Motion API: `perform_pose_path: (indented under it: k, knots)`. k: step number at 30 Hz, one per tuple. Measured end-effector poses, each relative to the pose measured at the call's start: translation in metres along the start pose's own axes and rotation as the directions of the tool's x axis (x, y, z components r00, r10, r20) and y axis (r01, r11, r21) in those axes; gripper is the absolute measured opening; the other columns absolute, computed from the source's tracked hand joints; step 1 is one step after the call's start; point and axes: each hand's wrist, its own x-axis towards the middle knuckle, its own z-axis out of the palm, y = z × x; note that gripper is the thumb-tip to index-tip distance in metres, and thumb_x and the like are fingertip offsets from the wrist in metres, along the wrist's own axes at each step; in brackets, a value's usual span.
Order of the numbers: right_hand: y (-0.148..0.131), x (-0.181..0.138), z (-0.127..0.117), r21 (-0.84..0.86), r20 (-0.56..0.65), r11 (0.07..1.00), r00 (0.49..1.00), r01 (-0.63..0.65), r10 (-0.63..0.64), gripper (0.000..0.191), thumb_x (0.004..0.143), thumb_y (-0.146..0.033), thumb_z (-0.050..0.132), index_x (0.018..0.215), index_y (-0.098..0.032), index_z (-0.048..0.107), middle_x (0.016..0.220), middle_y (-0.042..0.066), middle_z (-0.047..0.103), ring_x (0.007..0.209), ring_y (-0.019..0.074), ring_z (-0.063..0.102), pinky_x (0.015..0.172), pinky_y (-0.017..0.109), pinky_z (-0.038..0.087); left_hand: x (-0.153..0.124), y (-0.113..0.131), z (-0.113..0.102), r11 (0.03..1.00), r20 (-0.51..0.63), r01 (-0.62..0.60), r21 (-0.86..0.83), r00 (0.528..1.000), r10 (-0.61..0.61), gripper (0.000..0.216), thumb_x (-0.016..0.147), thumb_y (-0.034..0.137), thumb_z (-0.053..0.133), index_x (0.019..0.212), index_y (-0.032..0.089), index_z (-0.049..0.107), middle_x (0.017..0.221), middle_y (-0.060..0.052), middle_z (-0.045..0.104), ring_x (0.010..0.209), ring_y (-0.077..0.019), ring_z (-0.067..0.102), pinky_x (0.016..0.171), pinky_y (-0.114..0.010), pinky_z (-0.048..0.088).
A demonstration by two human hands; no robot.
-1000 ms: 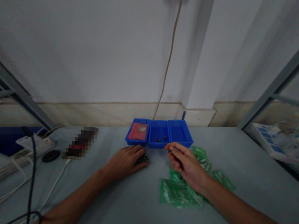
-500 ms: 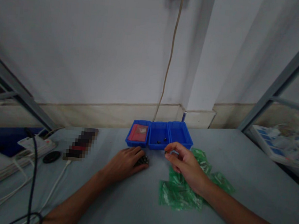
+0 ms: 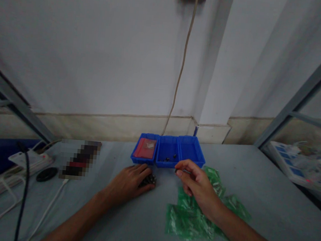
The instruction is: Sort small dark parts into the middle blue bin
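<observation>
My left hand (image 3: pixel 131 180) rests on the table, fingers curled round a cluster of small dark metal parts (image 3: pixel 150 179) that shows between thumb and forefinger. Thumb and forefinger of my right hand (image 3: pixel 193 177) pinch one small dark part (image 3: pixel 176 170), too small to name. That hand is just in front of the blue middle bin (image 3: pixel 165 165), where a few similar small pieces lie. To its left, a blue bin (image 3: pixel 131 157) contains a pink-red packet (image 3: pixel 145 149). The right blue bin (image 3: pixel 191 147) adjoins the middle one. Green plastic bags (image 3: pixel 189 220) lie under and around my right wrist.
A blurred-out device (image 3: pixel 79 162) with a white cable (image 3: pixel 48 208) lies at the left. Near it are a black disc (image 3: pixel 47 174) and a power strip (image 3: pixel 37 164). A white tray (image 3: pixel 288 163) with plastic bags stands far right. The wall is behind the bins.
The view has tilted up a little, so the table sits lower. The middle bin appears to hold one more small piece. Both hands keep nearly the same pose.
</observation>
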Motion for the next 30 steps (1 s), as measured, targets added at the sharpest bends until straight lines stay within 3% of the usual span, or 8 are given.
perform_pose_path:
  k: [4,10,19,26,30]
  knots:
    - [0.0048,0.0042,-0.0014,0.026,0.000,1.000,1.000,0.000,0.000,0.037,0.095,-0.058,0.076,0.106,-0.023,0.072,0.084,-0.001,0.063,0.050,0.0077,0.038,0.043,0.023,0.026,0.0004,0.0000,-0.0004,1.000,0.023,0.008,-0.004,1.000,-0.008,0.031,0.110,0.053,0.061,0.112,0.022,0.062,0.107,-0.006,0.071,0.094,-0.0266,0.072,0.081,-0.037,0.056]
    - [0.0072,0.0030,-0.0029,0.067,0.000,0.994,0.996,-0.086,0.086,0.041,0.096,-0.063,0.075,0.106,-0.023,0.071,0.071,-0.004,0.054,0.051,0.0085,0.037,0.045,0.022,0.021,0.0000,0.0008,-0.0001,0.999,0.023,0.020,-0.033,1.000,-0.019,0.030,0.109,0.053,0.064,0.110,0.022,0.062,0.106,-0.006,0.071,0.093,-0.0265,0.072,0.079,-0.036,0.056]
    - [0.0019,0.0027,0.0007,0.082,-0.001,0.990,0.993,-0.118,0.119,0.050,0.086,-0.071,0.081,0.098,-0.023,0.070,0.067,-0.005,0.043,0.056,0.0113,0.037,0.047,0.022,0.018,0.0004,0.0030,-0.0031,0.999,0.043,0.031,-0.017,0.999,-0.030,0.027,0.108,0.049,0.067,0.111,0.023,0.062,0.108,-0.006,0.072,0.096,-0.0269,0.073,0.082,-0.037,0.056]
    - [0.0049,0.0044,-0.0003,0.069,0.005,0.990,0.992,-0.122,0.122,0.051,0.086,-0.073,0.080,0.099,-0.024,0.070,0.065,-0.006,0.042,0.055,0.0112,0.035,0.047,0.022,0.017,-0.0006,0.0028,-0.0017,0.999,0.017,0.030,-0.032,0.999,-0.029,0.029,0.109,0.052,0.062,0.110,0.023,0.063,0.107,-0.006,0.072,0.094,-0.0262,0.072,0.082,-0.036,0.056]
    - [0.0072,0.0049,-0.0011,0.058,0.009,0.994,0.995,-0.096,0.095,0.048,0.090,-0.070,0.077,0.101,-0.023,0.071,0.069,-0.004,0.050,0.052,0.0099,0.034,0.047,0.023,0.018,-0.0011,0.0025,-0.0010,0.999,0.016,0.033,-0.035,0.999,-0.033,0.029,0.109,0.052,0.062,0.110,0.023,0.063,0.106,-0.006,0.072,0.095,-0.0269,0.072,0.082,-0.037,0.056]
